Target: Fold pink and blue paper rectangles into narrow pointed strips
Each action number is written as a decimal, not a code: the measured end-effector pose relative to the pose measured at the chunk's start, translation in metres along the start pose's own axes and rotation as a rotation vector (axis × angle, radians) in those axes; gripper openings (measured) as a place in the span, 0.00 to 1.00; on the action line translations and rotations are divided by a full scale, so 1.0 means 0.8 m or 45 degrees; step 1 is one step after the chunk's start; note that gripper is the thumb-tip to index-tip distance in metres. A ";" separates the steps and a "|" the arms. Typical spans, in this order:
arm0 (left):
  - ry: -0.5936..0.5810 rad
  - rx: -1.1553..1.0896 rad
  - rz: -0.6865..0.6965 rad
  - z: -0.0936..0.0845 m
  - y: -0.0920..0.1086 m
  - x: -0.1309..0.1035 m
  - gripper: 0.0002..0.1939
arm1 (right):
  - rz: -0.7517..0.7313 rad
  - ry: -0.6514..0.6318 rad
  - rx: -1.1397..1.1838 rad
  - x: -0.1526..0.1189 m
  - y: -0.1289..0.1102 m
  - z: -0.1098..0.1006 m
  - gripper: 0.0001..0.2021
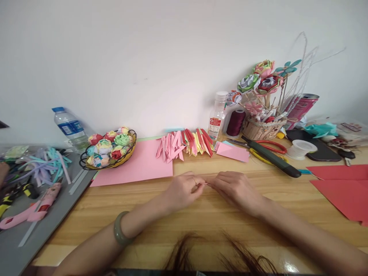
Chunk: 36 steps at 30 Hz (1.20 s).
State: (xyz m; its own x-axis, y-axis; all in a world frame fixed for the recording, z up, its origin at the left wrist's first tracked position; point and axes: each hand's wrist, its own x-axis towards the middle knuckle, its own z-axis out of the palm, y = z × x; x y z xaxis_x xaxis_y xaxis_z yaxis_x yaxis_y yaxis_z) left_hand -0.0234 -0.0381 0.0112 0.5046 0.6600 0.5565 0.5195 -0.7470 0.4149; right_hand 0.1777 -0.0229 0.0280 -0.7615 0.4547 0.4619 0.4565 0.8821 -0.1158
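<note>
My left hand [184, 190], with a ring on one finger, is pinched closed low over the middle of the wooden table. My right hand [239, 190] meets it fingertip to fingertip, its fingers bent and pressed together. Between them shows the thin edge of a small pink piece of paper [206, 183], mostly hidden by my fingers. Just beyond my hands lies a row of folded paper strips [184, 145] in pink, red and yellow. Small pink paper rectangles [232, 151] lie to the right of the row, and a large pink sheet [149, 165] to its left.
A basket of paper flowers [110, 165] and a water bottle [70, 128] stand left, near a pink glue gun [43, 203] on a grey surface. To the right are a clear bottle [217, 119], purple thread [235, 123], a utility knife [273, 159] and red paper [342, 195].
</note>
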 end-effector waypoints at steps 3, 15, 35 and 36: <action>-0.008 0.030 0.059 0.000 0.006 0.000 0.11 | 0.000 -0.012 0.031 -0.002 -0.003 0.001 0.16; 0.042 0.316 0.368 -0.039 -0.008 0.015 0.09 | 0.052 0.184 0.153 -0.017 0.036 -0.011 0.12; 0.073 1.015 -0.953 -0.085 -0.063 0.024 0.19 | 0.644 0.222 -0.258 -0.031 0.089 -0.003 0.15; 0.040 0.988 -0.918 -0.084 -0.062 0.024 0.19 | 0.630 0.157 -0.352 -0.034 0.096 0.001 0.18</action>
State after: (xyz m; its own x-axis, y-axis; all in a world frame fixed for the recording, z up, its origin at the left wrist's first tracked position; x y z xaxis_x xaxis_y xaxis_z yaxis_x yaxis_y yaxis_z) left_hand -0.0857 0.0061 0.0500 -0.1108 0.9164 0.3847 0.9927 0.0835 0.0868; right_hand 0.2331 0.0326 0.0061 -0.3756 0.7724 0.5122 0.8603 0.4961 -0.1174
